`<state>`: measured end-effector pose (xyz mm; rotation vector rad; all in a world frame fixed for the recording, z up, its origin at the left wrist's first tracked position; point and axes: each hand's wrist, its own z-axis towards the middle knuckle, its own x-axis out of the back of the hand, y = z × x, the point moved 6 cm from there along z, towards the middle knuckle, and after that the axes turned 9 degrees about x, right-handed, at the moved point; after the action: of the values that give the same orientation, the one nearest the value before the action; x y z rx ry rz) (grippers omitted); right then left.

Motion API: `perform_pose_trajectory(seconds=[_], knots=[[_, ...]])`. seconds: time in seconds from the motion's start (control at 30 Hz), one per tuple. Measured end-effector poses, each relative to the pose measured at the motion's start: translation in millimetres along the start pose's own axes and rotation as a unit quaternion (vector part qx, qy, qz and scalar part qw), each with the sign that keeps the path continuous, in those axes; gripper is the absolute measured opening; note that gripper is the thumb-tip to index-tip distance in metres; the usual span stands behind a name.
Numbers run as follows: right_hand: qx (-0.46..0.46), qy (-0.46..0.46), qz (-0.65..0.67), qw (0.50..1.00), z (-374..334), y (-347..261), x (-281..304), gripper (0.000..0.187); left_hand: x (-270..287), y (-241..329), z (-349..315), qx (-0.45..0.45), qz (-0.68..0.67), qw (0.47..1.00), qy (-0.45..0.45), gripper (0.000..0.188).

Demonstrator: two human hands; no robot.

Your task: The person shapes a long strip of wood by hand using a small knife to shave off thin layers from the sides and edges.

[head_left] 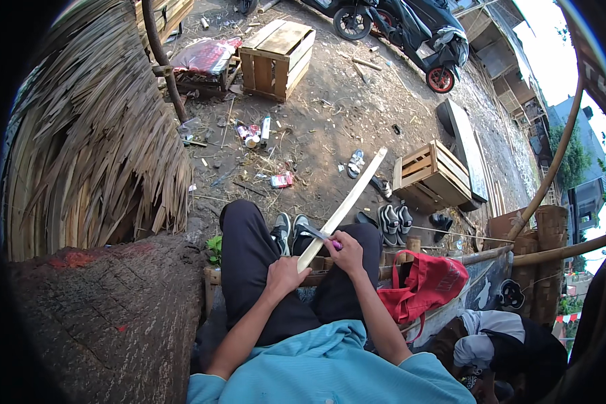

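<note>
A long pale strip, bamboo or wood (355, 194), slants from my lap out over the ground, its far end up and to the right. My left hand (288, 275) is closed round its near end, above my thighs. In my right hand (347, 252) is a knife with a purple handle (337, 245). The knife's blade (314, 232) lies across the strip, just ahead of my left hand. My right fingers are wrapped round the handle and partly hide it. Whether the blade cuts into the strip cannot be made out.
To my right hangs a red cloth bag (421, 286); beyond it a person (512, 343) bends down. A thick dark log (114, 310) and thatch (94, 128) flank my left. Ahead are wooden crates (276, 57), shoes (394, 222), litter (252, 135) and parked motorbikes (411, 34).
</note>
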<state>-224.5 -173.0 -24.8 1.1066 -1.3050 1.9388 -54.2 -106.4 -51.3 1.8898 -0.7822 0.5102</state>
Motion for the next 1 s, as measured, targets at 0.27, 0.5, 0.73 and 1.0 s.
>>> perform_pose_trajectory(seconds=[0.27, 0.5, 0.73, 1.0], knots=[[-0.009, -0.013, -0.028, 0.999, 12.7, 11.1, 7.3, 0.025, 3.5, 5.0, -2.5, -0.025, 0.006, 0.999, 0.027, 0.039], [-0.037, -0.006, -0.053, 0.998, 22.2, 18.9, 14.3, 0.026, 1.0, 1.2, -2.0, 0.000, 0.002, 1.000, 0.009, 0.043], [-0.024, -0.017, -0.055, 0.998, 18.8, 19.6, 12.0, 0.026, 2.4, 1.4, -3.2, 0.006, -0.004, 1.000, -0.002, 0.043], [-0.024, -0.005, -0.074, 0.997, 23.7, 29.7, 14.0, 0.026, 4.5, 2.7, -4.7, -0.013, -0.009, 1.000, 0.013, 0.039]])
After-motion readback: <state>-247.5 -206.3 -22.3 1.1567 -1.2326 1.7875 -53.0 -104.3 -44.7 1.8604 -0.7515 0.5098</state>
